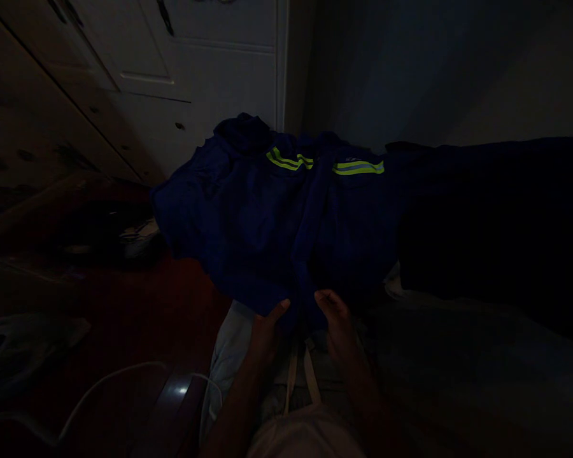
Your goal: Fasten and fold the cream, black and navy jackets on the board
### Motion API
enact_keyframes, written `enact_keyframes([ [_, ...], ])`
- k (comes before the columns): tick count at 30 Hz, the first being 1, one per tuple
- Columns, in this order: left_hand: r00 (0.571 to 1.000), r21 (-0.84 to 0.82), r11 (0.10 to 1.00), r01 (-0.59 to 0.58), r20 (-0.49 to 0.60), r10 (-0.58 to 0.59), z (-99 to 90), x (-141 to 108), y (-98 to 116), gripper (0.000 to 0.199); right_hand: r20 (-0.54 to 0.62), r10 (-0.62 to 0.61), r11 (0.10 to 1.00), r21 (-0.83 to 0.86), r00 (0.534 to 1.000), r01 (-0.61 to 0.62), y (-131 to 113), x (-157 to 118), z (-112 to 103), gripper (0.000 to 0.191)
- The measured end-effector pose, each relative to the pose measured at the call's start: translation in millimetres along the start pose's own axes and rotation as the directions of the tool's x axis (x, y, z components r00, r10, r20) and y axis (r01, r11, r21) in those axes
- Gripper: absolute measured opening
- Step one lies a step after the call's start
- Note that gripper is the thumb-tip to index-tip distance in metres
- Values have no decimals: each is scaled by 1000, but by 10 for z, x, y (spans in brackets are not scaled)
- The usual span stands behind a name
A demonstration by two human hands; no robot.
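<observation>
A dark blue work jacket (248,216) with yellow-green and silver reflective stripes lies spread out, its front placket running down the middle. My left hand (270,321) grips the near edge on the left of the placket, thumb on top. On the other side of the opening, my right hand (334,312) pinches the jacket's near edge, thumb and fingers closed on the cloth. A short gap separates the two hands. The fingers beneath the fabric are hidden, and the picture is very dark.
White cabinets (195,70) stand behind the jacket. Dark cloth (482,216) stretches to the right. On the left, a white cable (109,376) crosses the reddish floor (172,312), near a pale plastic bag (33,350) and a dark heap (105,235).
</observation>
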State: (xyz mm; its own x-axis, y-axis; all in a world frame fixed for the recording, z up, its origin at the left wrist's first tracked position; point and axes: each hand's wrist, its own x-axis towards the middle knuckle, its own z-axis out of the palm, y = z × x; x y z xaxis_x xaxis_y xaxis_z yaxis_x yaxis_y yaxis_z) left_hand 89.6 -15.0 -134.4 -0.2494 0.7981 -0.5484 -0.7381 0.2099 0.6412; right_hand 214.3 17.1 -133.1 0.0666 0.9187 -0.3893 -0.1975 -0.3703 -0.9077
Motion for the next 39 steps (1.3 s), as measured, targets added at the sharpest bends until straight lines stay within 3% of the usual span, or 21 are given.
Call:
enact_keyframes([
  [5, 1000, 109, 994, -5, 12, 4, 62, -146, 31, 57, 51, 94, 988, 119, 994, -99, -119, -72, -100, 57],
  [8, 999, 134, 991, -11, 32, 7, 55, -175, -13, 64, 109, 133, 977, 156, 985, -149, -156, -129, -152, 59],
  [14, 992, 167, 981, -97, 97, 82, 33, -139, -53, 61, 94, 98, 970, 213, 991, -116, -103, -184, -119, 53],
  [20, 990, 268, 955, -130, 93, 109, 18, -151, 24, 53, 47, 100, 962, 252, 994, -109, -92, -172, -45, 55],
  [23, 996, 295, 952, -79, 70, 61, -4, -169, 21, 51, 34, 43, 976, 211, 998, -50, -87, -164, -22, 51],
  [25, 998, 242, 970, -18, 64, 3, -8, -170, 10, 51, 35, 24, 979, 201, 999, -30, -69, -161, -5, 49],
  [30, 976, 10, 996, 85, 201, -85, 12, -121, 34, 54, 63, 3, 979, 205, 998, -16, -47, -165, 29, 45],
  [34, 985, 23, 994, 106, 135, -108, -7, -91, 41, 48, 27, 25, 970, 240, 999, -31, -80, -182, 41, 47],
  [39, 995, 218, 974, 65, 60, -80, -58, -92, -23, 48, 35, 73, 966, 248, 997, -79, -76, -191, 42, 50],
])
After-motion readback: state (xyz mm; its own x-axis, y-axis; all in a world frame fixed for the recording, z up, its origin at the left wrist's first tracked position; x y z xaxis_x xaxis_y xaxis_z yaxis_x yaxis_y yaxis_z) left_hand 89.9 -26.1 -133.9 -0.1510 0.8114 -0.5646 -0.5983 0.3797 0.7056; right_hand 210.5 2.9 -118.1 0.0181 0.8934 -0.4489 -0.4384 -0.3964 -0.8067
